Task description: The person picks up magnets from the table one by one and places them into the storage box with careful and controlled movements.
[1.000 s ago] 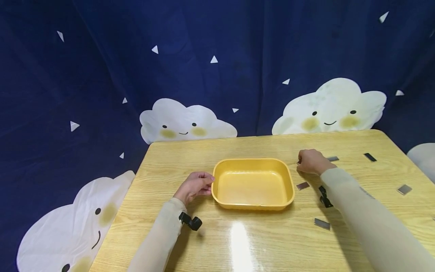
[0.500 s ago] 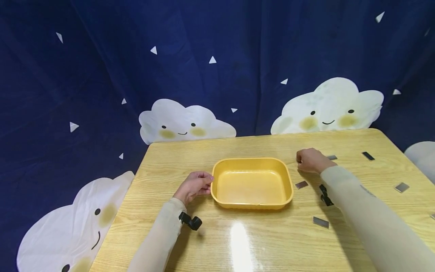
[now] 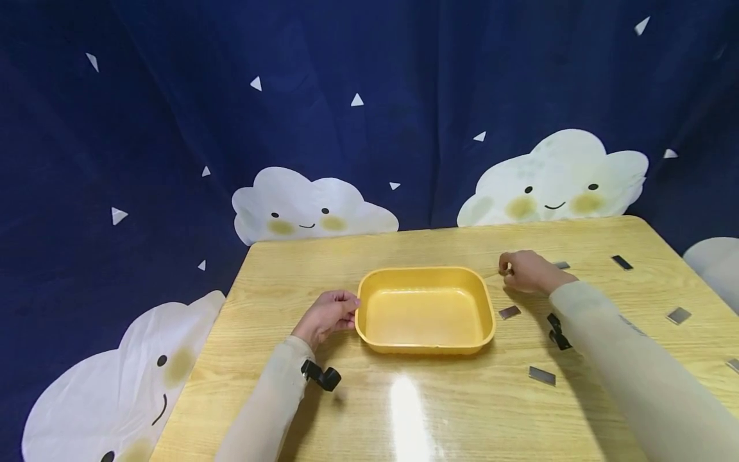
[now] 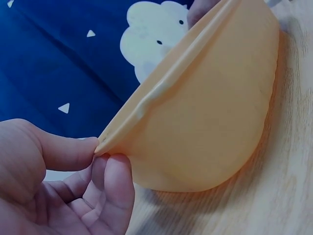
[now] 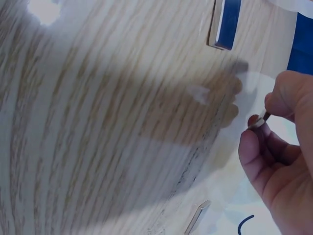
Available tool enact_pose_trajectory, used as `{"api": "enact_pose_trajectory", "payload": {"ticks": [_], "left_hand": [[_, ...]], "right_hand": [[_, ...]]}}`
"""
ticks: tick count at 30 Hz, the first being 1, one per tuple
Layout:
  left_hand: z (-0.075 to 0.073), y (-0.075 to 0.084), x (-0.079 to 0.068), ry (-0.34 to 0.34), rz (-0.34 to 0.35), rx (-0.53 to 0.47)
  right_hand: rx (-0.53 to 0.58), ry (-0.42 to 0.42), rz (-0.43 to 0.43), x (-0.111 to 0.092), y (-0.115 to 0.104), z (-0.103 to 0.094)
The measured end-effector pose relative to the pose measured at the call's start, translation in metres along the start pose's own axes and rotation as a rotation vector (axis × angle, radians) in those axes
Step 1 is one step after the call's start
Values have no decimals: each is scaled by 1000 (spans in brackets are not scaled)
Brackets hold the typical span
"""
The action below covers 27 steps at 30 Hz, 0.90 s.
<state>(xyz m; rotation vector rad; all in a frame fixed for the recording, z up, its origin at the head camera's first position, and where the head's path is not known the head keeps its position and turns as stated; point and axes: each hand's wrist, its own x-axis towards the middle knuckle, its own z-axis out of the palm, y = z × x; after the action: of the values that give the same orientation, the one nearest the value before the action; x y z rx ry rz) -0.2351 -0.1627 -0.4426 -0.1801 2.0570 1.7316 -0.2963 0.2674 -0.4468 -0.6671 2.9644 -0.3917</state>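
Observation:
A yellow plastic basin [image 3: 424,314] with rounded corners stands in the middle of the table. At its left end, my left hand [image 3: 329,316] pinches the rim, thumb on top and curled fingers below, as the left wrist view shows of the basin wall [image 4: 205,107]. Right of the basin, my right hand [image 3: 528,271] is held over the table. Between its thumb and fingertips it pinches a small, thin, shiny metal piece [image 5: 259,123], mostly covered by the fingers.
Several flat, shiny rectangular pieces lie on the wooden table, among them one beside the basin [image 3: 510,312], one nearer the front [image 3: 542,376], a dark one at the back [image 3: 622,262] and one at the right [image 3: 678,315]. A blue curtain [image 3: 346,51] with clouds hangs behind.
My right hand has turned and risen slightly, and the metal piece now shows between its fingertips. My left hand keeps its grip on the basin rim. The head view has shifted slightly.

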Motion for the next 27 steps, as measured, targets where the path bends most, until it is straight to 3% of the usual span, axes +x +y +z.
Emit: {"api": "enact_pose_trajectory", "payload": {"ticks": [15,27], "left_hand": [[1,1,1,-12,1,5],[0,-1,1,-16,14,-2]], "right_hand": [[2,9,72,3,2,-3],[-44,107,-53,3,5,-16]]}}
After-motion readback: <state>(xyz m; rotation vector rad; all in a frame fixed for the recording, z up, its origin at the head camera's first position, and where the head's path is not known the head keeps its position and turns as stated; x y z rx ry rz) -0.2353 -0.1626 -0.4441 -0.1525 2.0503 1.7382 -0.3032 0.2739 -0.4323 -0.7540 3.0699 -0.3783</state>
